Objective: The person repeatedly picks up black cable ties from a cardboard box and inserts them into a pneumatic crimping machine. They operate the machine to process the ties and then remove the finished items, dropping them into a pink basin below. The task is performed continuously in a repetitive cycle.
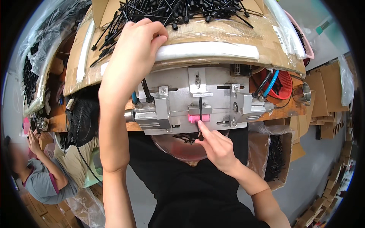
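My left hand (142,43) is curled at the front edge of a heap of thin black plastic rods with knobbed ends (178,11). Its fingertips are turned away, so whatever they pinch is hidden. In my right hand (218,149) is the lower end of one black rod (200,108), gripped between thumb and index finger. That rod lies lengthwise over a pink block (193,118) and a small metal block, its far end near the bracket (197,81) of a metal fixture plate (178,81).
Metal clamp units (159,114) flank the plate. A cardboard tray (262,30) with white padding (209,50) overhangs it. Below sits a clear bowl (171,150) with black pieces. A red basket (291,87) and an open carton (259,152) stand right. Another person (45,178) works at left.
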`<state>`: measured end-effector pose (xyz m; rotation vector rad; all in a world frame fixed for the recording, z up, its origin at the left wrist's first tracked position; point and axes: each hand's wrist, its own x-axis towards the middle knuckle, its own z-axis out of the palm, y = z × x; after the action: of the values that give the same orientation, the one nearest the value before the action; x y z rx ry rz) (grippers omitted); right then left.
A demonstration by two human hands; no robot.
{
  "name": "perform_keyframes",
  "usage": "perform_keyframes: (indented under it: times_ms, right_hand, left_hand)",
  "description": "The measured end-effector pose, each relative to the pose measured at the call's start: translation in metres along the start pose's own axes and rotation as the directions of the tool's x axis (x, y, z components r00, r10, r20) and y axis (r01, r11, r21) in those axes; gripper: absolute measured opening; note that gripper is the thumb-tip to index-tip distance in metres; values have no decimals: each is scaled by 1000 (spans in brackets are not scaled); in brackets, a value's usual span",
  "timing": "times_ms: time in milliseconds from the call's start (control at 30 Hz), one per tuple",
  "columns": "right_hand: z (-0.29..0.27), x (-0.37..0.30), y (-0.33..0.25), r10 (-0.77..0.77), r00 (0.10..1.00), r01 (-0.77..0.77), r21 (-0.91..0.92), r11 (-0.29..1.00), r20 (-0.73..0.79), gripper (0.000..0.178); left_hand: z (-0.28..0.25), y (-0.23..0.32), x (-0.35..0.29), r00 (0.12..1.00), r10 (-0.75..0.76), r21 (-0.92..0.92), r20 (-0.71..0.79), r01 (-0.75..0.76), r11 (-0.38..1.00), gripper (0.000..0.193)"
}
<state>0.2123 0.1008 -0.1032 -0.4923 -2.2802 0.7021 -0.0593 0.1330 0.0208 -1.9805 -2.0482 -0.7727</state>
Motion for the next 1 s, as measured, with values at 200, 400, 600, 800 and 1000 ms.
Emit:
perform_keyframes:
  times_ms: [200, 400, 600, 800, 1000]
  right_hand:
    - [-10, 5, 5, 58, 996, -57, -17, 998, 63, 65]
    - [-52, 24, -9, 144, 989, -141, -79, 987, 30, 58]
    - [-68, 25, -10, 241, 968, -241, 9, 970, -70, 54]
    - [-80, 33, -10, 190, 976, -186, 45, 981, -106, 53]
    - [-97, 127, 17, -125, 961, 45, -307, 951, -246, 26]
  left_hand:
    - [-8, 35, -38, 988, -49, -111, -148, 33, 993, 33]
    - [32, 117, -147, 999, -37, -67, -30, 35, 997, 59]
    - [62, 135, -158, 971, -132, -125, 201, 159, 979, 73]
    - [60, 136, -150, 967, -135, -129, 215, 165, 978, 73]
    - [27, 85, -65, 992, 30, 53, -125, -23, 998, 46]
